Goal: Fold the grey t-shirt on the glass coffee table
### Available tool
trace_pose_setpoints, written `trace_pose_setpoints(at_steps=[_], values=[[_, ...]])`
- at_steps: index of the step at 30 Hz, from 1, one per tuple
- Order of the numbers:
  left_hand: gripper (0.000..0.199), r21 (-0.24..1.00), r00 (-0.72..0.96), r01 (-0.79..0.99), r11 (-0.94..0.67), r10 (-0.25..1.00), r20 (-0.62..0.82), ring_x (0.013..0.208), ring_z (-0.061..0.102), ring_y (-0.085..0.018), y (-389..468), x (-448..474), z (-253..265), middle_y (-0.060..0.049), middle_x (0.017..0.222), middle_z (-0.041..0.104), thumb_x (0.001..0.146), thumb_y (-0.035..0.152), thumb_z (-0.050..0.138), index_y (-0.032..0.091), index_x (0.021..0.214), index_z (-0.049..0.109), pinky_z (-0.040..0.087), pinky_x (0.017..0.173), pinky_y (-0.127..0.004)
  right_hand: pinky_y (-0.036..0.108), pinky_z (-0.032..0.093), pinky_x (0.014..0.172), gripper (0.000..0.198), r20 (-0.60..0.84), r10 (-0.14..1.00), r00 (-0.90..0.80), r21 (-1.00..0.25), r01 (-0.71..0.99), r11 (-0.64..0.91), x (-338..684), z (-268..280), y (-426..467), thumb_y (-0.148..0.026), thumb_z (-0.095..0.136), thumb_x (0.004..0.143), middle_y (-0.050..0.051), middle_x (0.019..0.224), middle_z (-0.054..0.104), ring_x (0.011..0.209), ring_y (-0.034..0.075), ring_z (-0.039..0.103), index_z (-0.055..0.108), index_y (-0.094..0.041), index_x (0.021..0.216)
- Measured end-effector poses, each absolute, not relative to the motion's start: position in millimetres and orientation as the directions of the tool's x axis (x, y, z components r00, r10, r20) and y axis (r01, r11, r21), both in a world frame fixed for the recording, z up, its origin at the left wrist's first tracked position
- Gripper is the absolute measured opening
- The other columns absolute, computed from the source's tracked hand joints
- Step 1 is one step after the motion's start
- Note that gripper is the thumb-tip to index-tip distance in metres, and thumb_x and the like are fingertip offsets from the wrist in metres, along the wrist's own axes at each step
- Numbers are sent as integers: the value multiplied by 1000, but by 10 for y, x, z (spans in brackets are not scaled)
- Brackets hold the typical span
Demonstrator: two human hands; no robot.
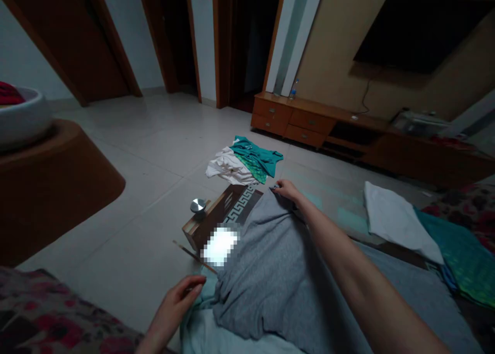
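Note:
A grey garment (270, 271) lies spread over a low dark wooden table (216, 214) in front of me. My right hand (286, 190) reaches out and pinches the garment's far edge. Close to me, my left hand (176, 305) holds the near edge, where a pale light-blue cloth (204, 333) lies under the grey one. A thin stick (189, 253) juts out from the table's near left side.
A small metal bowl (198, 205) sits on the table's left corner. White and teal clothes (243, 163) lie heaped on the tiled floor beyond. Folded white (398, 222) and teal (456, 253) cloths rest at right. A wooden TV cabinet (309, 122) lines the far wall.

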State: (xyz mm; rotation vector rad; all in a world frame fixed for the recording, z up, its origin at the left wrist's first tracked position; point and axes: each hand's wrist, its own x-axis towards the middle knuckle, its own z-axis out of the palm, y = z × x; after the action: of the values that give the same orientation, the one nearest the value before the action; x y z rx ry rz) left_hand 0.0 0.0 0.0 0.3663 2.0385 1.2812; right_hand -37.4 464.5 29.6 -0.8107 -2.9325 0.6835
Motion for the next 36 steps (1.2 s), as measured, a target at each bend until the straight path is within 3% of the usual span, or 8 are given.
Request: trace_pose_setpoints(at_steps=[4,7,14,20,23,26,30,36], values=[[58,904,-615,-193,382,671,-415,109,58,-27,362,239,-152,-8,115,66,60,56,68,19,106,67,46,97,-36,18,35,57,15,-59,467,-882,-470,437,767,-212,394,4680,-29,58,77,0,77,61,70,12,54,61,-15,80],[58,903,-638,-197,381,649,-413,110,58,-27,402,388,21,-8,116,65,62,51,70,19,109,64,46,97,-35,17,36,58,14,-7,452,-892,-508,393,767,-151,454,4786,-28,58,77,0,79,61,70,11,53,59,-15,80],[40,912,-804,44,408,556,-211,88,60,-21,538,-149,790,-2,93,65,71,52,60,19,94,59,49,78,-29,20,40,65,19,60,587,-807,-391,522,758,-165,606,5075,-28,52,83,6,88,65,78,14,57,60,-13,91],[57,867,-849,121,484,503,-162,71,57,-17,737,-949,445,-2,82,60,66,45,59,14,113,50,48,66,-30,30,39,87,46,133,637,-759,-314,577,754,-92,534,4845,-16,53,80,16,120,57,106,22,54,50,-14,126],[44,803,-866,270,531,499,-39,77,57,-18,651,-1064,329,-7,95,59,70,42,56,14,103,57,49,74,-33,29,36,92,40,159,493,-855,-275,442,854,-55,557,4490,-13,51,82,12,119,58,110,21,51,56,-18,121],[33,716,-875,395,576,472,104,88,57,-21,565,-990,382,-9,99,58,76,41,51,15,94,61,47,83,-36,27,37,89,28,122,200,-972,-274,160,948,-73,641,3966,-14,48,85,8,108,63,104,19,52,65,-20,105],[28,563,-815,528,636,566,125,97,53,-24,588,-782,465,-8,96,60,76,38,58,18,94,63,42,89,-37,28,37,87,24,133,-169,-976,-330,-205,921,-179,703,3178,-22,54,85,6,105,63,102,19,51,66,-22,105],[26,367,-788,612,701,582,201,105,47,-25,696,-503,433,-6,106,55,74,25,61,22,100,60,36,87,-38,34,36,85,18,150,-295,-944,-301,-328,895,-306,599,2505,-29,65,78,6,101,64,103,24,49,69,-22,94]])
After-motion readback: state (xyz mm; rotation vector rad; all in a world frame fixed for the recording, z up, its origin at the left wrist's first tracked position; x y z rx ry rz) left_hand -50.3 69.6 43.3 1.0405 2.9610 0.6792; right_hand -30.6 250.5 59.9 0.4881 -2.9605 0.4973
